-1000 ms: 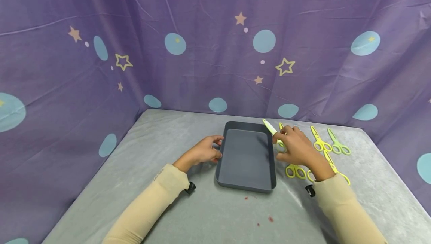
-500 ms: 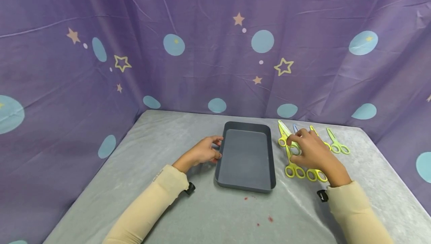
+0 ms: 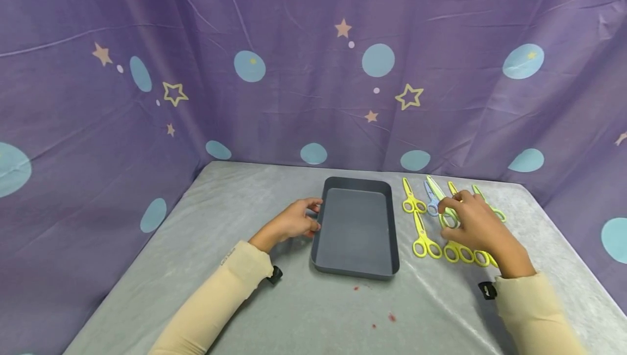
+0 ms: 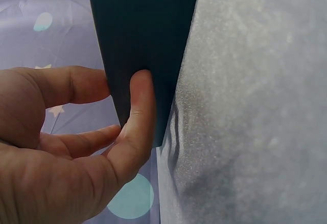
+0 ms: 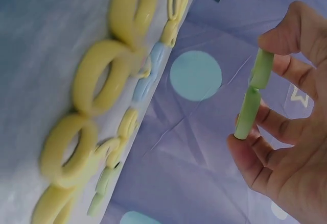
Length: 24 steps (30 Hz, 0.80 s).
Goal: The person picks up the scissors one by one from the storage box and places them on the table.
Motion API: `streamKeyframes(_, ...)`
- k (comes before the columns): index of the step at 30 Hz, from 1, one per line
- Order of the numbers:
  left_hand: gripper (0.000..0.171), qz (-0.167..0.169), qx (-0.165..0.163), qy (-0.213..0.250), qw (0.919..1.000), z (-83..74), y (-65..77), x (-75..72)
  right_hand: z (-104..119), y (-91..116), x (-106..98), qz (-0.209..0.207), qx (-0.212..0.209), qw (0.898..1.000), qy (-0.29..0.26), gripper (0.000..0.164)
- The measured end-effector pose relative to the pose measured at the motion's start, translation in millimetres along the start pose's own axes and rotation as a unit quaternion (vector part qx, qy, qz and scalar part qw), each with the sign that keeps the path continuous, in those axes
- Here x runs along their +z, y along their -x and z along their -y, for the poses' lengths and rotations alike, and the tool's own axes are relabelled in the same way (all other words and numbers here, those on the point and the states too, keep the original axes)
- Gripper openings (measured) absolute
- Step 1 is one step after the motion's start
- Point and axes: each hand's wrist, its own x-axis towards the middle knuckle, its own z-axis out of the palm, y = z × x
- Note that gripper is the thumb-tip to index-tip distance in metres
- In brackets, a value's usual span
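A dark grey rectangular tray (image 3: 357, 227) lies mid-table in the head view. My left hand (image 3: 293, 219) is at its left side; in the left wrist view the thumb lies on the tray's wall (image 4: 148, 30) and the fingertips meet the rim edge. At the right of the table, my right hand (image 3: 472, 221) pinches a pair of green scissors (image 5: 249, 112) by the handle loops, between thumb and fingers. Their pale green blade (image 3: 434, 186) points away to the back left. In the head view the hand covers part of the handles and some scissors beneath.
Several scissors lie right of the tray: yellow pairs (image 3: 425, 245) in two rows, a blue pair (image 3: 431, 200) and another green pair (image 3: 478, 193) at the back. A purple patterned curtain (image 3: 294, 99) stands behind the grey cloth-covered table (image 3: 294, 306).
My right hand has moved right with the green scissors, away from the tray's right edge and over the other scissors. The left hand and tray have stayed in place.
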Motion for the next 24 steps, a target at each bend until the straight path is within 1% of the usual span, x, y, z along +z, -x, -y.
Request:
streamKeyframes(6,0.074,0.000,0.002,0.001,1.0000,1.1,-0.9,-0.1,-8.1,10.9,-4.9,0.020,0.027,0.999,0.006,0.030)
streamKeyframes(13,0.074,-0.001,-0.001,0.004,1.0000,1.9,-2.1,-0.6,-19.2,22.0,-6.6,0.014,0.033,0.999,0.010,0.032)
streamKeyframes(18,0.074,-0.002,-0.003,0.005,1.0000,0.6,-0.9,-0.4,-27.2,28.9,-7.5,0.018,0.044,0.999,0.016,0.037)
streamKeyframes(24,0.074,-0.004,-0.003,0.004,1.0000,-0.5,-0.2,0.0,-35.4,35.7,-9.0,0.027,0.061,0.998,0.016,0.038)
